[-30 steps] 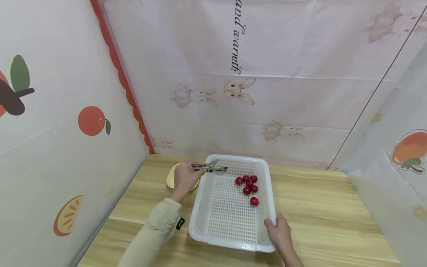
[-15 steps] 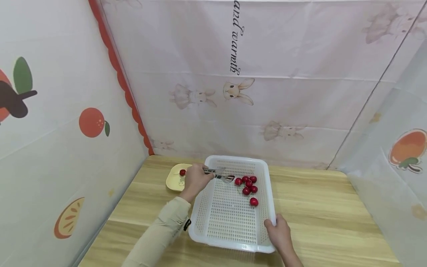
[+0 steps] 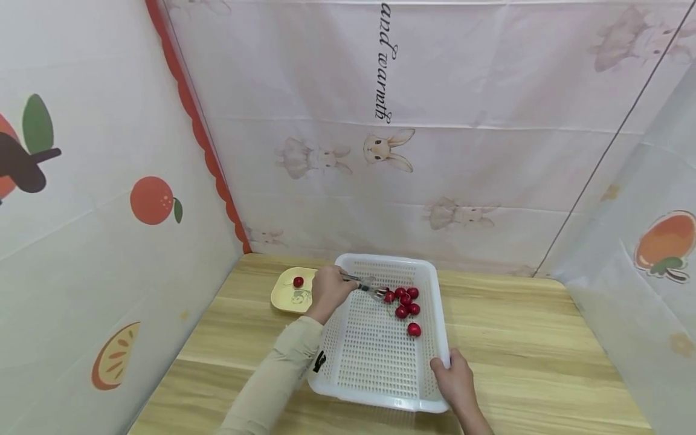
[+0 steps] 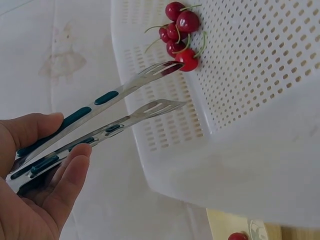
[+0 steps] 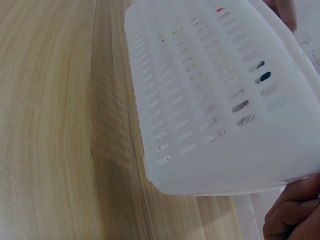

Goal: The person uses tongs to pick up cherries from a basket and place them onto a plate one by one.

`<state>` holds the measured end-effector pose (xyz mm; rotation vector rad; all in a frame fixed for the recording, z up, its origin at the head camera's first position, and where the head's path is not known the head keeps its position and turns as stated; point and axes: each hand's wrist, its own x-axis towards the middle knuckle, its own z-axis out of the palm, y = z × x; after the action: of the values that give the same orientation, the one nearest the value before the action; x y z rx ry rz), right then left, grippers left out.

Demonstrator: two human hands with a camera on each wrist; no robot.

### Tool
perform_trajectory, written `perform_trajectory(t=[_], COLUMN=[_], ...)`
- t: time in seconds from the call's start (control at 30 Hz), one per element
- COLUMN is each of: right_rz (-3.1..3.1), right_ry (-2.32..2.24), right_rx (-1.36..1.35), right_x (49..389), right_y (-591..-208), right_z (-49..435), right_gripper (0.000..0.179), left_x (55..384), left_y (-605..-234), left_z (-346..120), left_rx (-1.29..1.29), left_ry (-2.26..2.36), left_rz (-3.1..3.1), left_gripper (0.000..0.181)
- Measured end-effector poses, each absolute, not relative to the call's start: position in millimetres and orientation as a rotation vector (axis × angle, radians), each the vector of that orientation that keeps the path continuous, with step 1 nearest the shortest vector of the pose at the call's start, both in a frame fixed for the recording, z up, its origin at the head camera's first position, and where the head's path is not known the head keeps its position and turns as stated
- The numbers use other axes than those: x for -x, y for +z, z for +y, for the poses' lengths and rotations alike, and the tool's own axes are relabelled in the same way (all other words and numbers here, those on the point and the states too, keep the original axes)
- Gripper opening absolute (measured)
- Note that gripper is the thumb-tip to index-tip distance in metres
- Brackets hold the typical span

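Note:
My left hand [image 3: 330,290] holds metal tongs [image 4: 132,86] with teal inlays, between thumb and fingers. Their two arms stand apart, and one slotted tip meets or nearly meets a bright red cherry [image 4: 187,60]. Several stemmed cherries [image 3: 406,299] lie clustered in a white perforated plastic basket [image 3: 441,320], with a single cherry [image 3: 414,329] apart from them, closer to me. At the basket's near right corner, my right hand [image 3: 455,377] grips the rim, thumb on the inside; its curled fingers [image 5: 292,210] also show in the right wrist view.
Left of the basket, a pale yellow dish [image 3: 283,298] carries one cherry [image 3: 298,281] and is partly hidden by my left hand. Both stand on a wood-grain table [image 3: 522,338]. Printed cloth walls [image 3: 489,163] enclose the table at the back and sides.
My left hand has moved right, from over the yellow dish into the basket, bringing the tongs to the cherry cluster. The dish's cherry has come into view. My right hand has stayed put.

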<state>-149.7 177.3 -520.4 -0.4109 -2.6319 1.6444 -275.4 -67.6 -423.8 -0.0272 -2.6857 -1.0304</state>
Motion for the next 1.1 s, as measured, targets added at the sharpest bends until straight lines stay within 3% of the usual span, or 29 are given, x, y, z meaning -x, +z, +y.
perform_trajectory(t=[0.53, 1.1], right_rz=[-2.613, -2.616], right_ry=[1.672, 1.663], right_rx=[0.431, 0.429], right_x=[149.7, 149.2], right_y=[-522.7, -519.9], right_z=[177.7, 177.2], right_gripper=[0.036, 0.029], left_x=[285.3, 293.9], left_y=[-432.2, -440.8], left_z=[-42.5, -32.8], left_rx=[0.023, 0.029], left_ry=[-0.977, -0.914], left_rz=[-2.695, -2.706], left_gripper=[0.04, 0.047])
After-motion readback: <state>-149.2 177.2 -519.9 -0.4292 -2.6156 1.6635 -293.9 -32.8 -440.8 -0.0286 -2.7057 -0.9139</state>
